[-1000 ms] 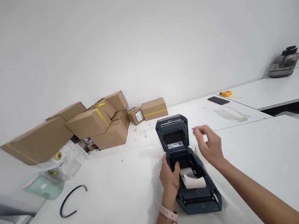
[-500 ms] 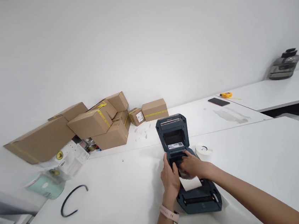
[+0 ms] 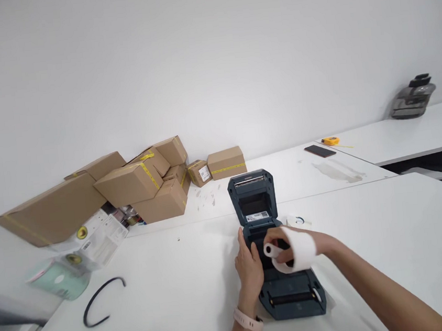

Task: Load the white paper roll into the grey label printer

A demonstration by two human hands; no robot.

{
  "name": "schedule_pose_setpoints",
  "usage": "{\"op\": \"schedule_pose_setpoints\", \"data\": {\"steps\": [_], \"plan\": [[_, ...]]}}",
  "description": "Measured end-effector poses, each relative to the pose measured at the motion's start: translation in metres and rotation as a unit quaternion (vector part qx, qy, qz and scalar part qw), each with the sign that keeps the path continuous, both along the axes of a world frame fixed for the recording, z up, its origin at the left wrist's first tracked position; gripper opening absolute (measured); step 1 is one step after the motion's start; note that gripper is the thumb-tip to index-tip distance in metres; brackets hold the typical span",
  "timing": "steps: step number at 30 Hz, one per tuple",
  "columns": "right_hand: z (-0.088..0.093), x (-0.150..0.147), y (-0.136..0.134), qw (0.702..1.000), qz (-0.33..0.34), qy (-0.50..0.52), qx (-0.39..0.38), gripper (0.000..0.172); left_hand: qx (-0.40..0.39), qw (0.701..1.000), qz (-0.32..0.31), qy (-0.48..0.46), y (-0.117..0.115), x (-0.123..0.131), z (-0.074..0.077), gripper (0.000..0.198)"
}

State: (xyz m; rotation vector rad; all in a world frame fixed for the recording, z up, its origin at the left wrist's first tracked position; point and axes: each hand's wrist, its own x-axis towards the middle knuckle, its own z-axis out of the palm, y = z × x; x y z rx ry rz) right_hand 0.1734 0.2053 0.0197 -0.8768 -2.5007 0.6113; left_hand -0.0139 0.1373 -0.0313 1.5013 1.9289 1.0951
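Observation:
A dark blue-grey label printer (image 3: pixel 295 308) stands on the white table with its lid tipped back. My left hand (image 3: pixel 249 265) grips its left wall, the thumb over the inner edge and the fingers outside. Over the printer's open bay, my right hand (image 3: pixel 278 235) is closed around a nearly spent roll of white labels (image 3: pixel 304 249). Its narrow core points left, and a loose loop of the strip curls around the hand. Behind the printer lies another white roll (image 3: pixel 292 221), partly hidden by the right hand and the label strip.
Cardboard boxes (image 3: pixel 128 186) are stacked along the wall at left. A mint-green pouch (image 3: pixel 61 279) and a black curved band (image 3: pixel 91 305) lie at the left. Farther back on the right are a phone (image 3: pixel 320 151), a yellow tape measure (image 3: pixel 330 141) and a dark bottle (image 3: pixel 411 100).
My right hand has lifted out of the printer bay with the label roll. The paper end that hung over the printer's front is now a loop around that hand. My left hand stays on the printer.

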Motion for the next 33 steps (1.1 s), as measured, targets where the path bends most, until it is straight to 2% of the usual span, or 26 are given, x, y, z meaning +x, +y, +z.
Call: {"op": "schedule_pose_setpoints", "data": {"steps": [1, 2, 3, 4, 7, 10, 15, 17, 20, 21, 24, 26, 30, 33], "plan": [[0.004, 0.017, -0.005, 1.0, 0.02, 0.013, -0.02, 0.03, 0.003, 1.0, 0.001, -0.009, 0.0, 0.0, 0.0, 0.059], [0.005, 0.036, -0.011, 0.994, 0.055, 0.049, -0.077, 0.035, 0.005, 1.0, 0.001, -0.018, -0.001, 0.001, 0.001, 0.058], [0.004, 0.055, -0.017, 0.987, 0.057, 0.095, -0.114, 0.038, 0.006, 1.0, 0.002, -0.026, -0.001, 0.001, 0.002, 0.058], [0.0, 0.073, -0.023, 0.983, 0.03, 0.124, -0.132, 0.039, 0.005, 1.0, 0.001, -0.031, -0.001, 0.001, 0.003, 0.058], [-0.024, 0.109, -0.037, 0.976, -0.088, 0.122, -0.159, 0.038, -0.008, 1.0, 0.002, -0.029, -0.001, 0.002, 0.007, 0.057], [-0.051, 0.115, -0.043, 0.968, -0.146, 0.123, -0.162, 0.034, -0.024, 0.999, -0.003, -0.031, -0.001, 0.002, 0.009, 0.059], [-0.079, 0.103, -0.041, 0.963, -0.14, 0.13, -0.192, 0.023, -0.025, 0.999, -0.01, -0.031, -0.001, 0.002, 0.008, 0.06], [-0.087, 0.108, -0.038, 0.958, -0.131, 0.144, -0.212, 0.029, -0.021, 0.999, -0.009, -0.028, -0.001, 0.002, 0.007, 0.06], [-0.097, 0.127, -0.029, 0.945, -0.118, 0.168, -0.255, 0.055, -0.019, 0.999, -0.004, -0.025, -0.001, 0.002, 0.005, 0.059], [-0.099, 0.134, -0.023, 0.94, -0.13, 0.173, -0.265, 0.059, -0.016, 1.0, -0.002, -0.023, 0.0, 0.001, 0.005, 0.059], [-0.1, 0.141, 0.003, 0.931, -0.195, 0.189, -0.244, 0.057, -0.008, 1.0, -0.007, -0.015, 0.0, 0.001, 0.003, 0.058], [-0.094, 0.134, 0.024, 0.935, -0.209, 0.187, -0.218, 0.065, -0.007, 1.0, -0.01, -0.013, 0.0, 0.0, 0.002, 0.058], [-0.076, 0.1, 0.052, 0.946, -0.156, 0.142, -0.245, 0.086, -0.003, 0.999, -0.014, -0.029, 0.002, -0.003, -0.002, 0.058], [-0.065, 0.08, 0.054, 0.939, -0.106, 0.147, -0.291, 0.082, 0.015, 0.999, -0.022, -0.019, 0.004, -0.006, -0.004, 0.055]]}}
